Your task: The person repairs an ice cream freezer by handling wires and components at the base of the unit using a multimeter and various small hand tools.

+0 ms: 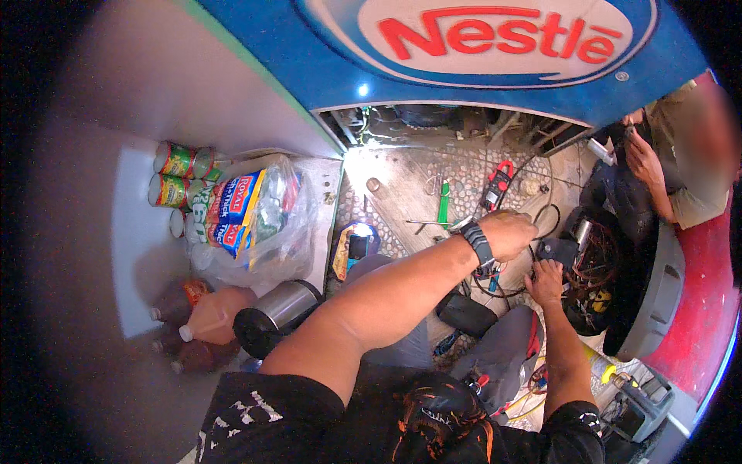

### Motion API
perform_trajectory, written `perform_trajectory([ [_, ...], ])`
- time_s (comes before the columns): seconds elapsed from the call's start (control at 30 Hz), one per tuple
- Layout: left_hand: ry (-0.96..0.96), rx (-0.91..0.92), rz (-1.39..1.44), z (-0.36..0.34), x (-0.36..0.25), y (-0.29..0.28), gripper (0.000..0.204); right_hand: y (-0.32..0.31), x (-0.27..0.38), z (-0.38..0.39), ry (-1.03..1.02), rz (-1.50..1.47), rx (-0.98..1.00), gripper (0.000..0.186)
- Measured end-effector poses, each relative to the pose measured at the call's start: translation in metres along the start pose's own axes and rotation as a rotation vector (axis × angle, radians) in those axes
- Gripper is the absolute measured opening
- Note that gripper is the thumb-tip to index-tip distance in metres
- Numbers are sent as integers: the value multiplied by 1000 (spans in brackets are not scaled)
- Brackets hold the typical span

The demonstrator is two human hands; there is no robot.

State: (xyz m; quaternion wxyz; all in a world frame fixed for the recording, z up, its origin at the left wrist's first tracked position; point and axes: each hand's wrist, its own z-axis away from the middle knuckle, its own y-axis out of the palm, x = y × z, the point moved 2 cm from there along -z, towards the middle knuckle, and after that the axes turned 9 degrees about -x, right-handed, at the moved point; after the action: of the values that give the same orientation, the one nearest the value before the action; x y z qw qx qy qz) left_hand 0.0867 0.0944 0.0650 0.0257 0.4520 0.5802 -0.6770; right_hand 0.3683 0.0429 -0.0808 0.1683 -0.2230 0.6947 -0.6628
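Snag and slip risk where the black cable is looping by the dark block

Left hand (512, 234) is hanging with its fingers curling in beside a looping black cable (559, 216); cannot tell whether they are closing on it, since the back of the hand is hiding the tips. Right hand (546, 280) is resting its fingertips at the near edge of a dark block (558, 251); a firm clamp is not showing, so cannot tell. The block is sitting just right of the left hand, beside a mass of tangled wires (601, 267).

Risks, as judged: the cable is curving close to hand and block alike, so a hard pull could be catching it on either or on the wires. If the fingertips are bearing on one edge only, the block could be tipping or sliding. A green-handled tool (444, 203) and a red clamp meter (497, 185) are lying beyond the left hand; a wide sweep could be knocking them. A co-worker's hand (645, 161) is showing farther right, so crowding could be causing a bump
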Motion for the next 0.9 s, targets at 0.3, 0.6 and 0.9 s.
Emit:
perform_trajectory([
  [0.3,69,98,1,-28,-7,29,22,0,-5,2,1,-41,-55,33],
  [0.6,110,-51,219,-46,-6,-15,30,-3,-11,7,17,-33,-16,37],
  [0.9,587,-1114,-585,-16,-111,-317,14,-5,-17,12,39,-85,-18,38],
])
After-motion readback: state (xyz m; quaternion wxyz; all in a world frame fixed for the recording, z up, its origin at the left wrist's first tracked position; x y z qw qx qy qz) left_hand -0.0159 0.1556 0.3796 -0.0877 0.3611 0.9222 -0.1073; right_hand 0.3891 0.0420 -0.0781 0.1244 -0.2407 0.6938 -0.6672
